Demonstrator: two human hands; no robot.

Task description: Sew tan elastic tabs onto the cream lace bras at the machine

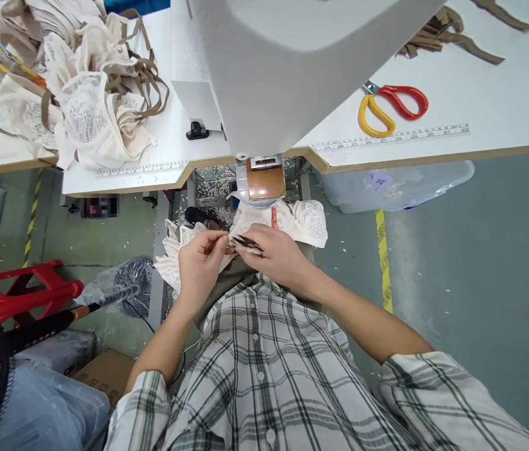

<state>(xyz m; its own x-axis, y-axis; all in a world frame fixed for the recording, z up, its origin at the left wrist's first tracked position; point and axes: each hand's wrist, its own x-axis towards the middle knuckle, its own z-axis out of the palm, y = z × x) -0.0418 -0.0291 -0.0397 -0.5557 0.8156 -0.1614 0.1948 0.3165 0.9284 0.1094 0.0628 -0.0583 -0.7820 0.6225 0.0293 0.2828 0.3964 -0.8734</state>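
Observation:
A cream lace garment lies in my lap under the head of a white sewing machine. My left hand pinches an edge of the lace between thumb and fingers. My right hand is closed round small dark thread snips, whose tips meet the lace right where the left fingers hold it. The brown presser part of the machine hangs just above the fabric.
A pile of cream lace pieces with tan straps sits on the white table at the left. Red-and-yellow scissors lie at the right, with tan straps behind. A clear plastic bin sits under the table. A red stool stands at the left.

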